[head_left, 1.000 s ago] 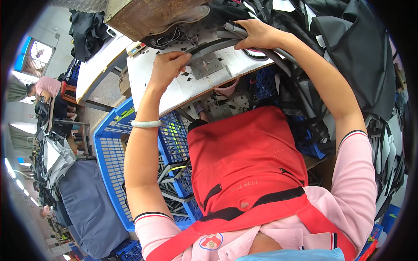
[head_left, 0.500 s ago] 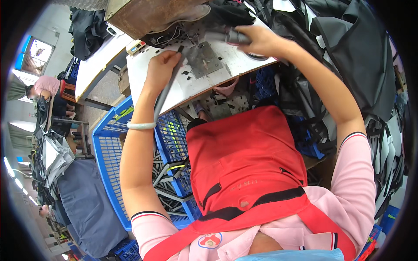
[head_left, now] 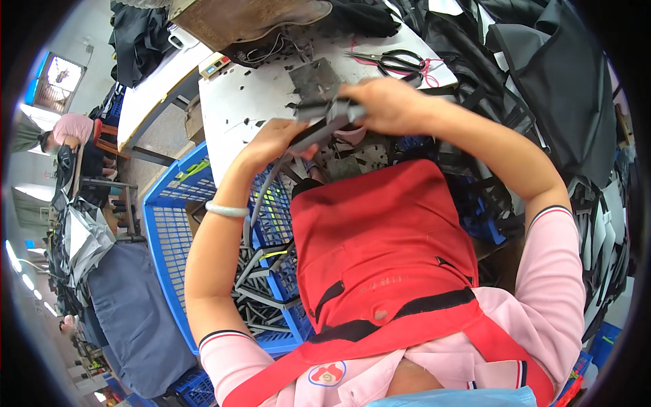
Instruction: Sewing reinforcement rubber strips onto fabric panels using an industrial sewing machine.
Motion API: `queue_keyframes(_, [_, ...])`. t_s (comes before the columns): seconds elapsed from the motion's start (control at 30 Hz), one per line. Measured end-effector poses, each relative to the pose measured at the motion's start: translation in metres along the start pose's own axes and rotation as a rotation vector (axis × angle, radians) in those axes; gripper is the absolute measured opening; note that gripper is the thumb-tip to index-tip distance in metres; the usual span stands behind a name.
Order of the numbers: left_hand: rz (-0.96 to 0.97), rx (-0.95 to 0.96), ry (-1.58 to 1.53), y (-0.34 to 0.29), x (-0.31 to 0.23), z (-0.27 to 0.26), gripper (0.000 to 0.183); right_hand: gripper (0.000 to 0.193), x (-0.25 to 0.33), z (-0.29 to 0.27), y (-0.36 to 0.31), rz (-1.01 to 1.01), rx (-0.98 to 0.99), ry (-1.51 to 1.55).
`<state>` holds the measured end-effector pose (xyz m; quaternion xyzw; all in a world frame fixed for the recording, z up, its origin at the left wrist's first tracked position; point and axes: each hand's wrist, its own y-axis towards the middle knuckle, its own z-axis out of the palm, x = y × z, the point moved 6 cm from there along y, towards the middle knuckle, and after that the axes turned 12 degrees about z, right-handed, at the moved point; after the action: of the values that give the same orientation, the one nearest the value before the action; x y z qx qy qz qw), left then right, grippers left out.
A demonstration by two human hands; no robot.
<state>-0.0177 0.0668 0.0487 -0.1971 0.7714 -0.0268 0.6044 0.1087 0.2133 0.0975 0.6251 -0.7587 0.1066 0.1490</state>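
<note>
My left hand (head_left: 274, 142) is closed on a long grey strip (head_left: 260, 203), which hangs down beside my wrist toward the blue basket. Closed round a blurred black-and-grey hand tool (head_left: 332, 119), my right hand (head_left: 386, 105) has come close to the left over the table's front edge. The tool's far end reaches the fingers of my left hand; whether it grips the strip there is hard to see. Behind my right hand lie black-handled scissors (head_left: 397, 62) with a pink cord (head_left: 428, 73). A dark metal plate (head_left: 315, 80) rests on the white table (head_left: 227, 112).
Bent grey strips fill the blue basket (head_left: 169, 254) to my left. At the table's back stands a rusty box-like machine (head_left: 234, 24). Black sheet material (head_left: 553, 95) is heaped on the right. Another person (head_left: 71, 130) sits far off at left.
Both hands have come toward me and closer together, my right bringing the tool leftward to the strip held in my left. The scissors are now uncovered.
</note>
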Motion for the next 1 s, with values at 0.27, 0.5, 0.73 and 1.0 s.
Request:
queue_keyframes(0.27, [0.247, -0.260, 0.041, -0.009, -0.038, -0.010, 0.027, 0.077, -0.051, -0.037, -0.003, 0.095, -0.038, 0.126])
queue_keyframes(0.5, [0.376, -0.322, 0.156, 0.013, -0.053, -0.019, 0.026, 0.078, -0.077, -0.058, 0.012, 0.155, -0.073, 0.168])
queue_keyframes(0.73, [0.368, -0.412, 0.208, 0.040, -0.048, -0.031, 0.027, 0.081, -0.085, -0.063, 0.025, 0.201, -0.111, 0.117])
queue_keyframes(1.0, [0.398, -0.421, 0.178, 0.052, -0.053, -0.040, 0.029, 0.085, -0.091, -0.068, 0.036, 0.222, -0.062, 0.136])
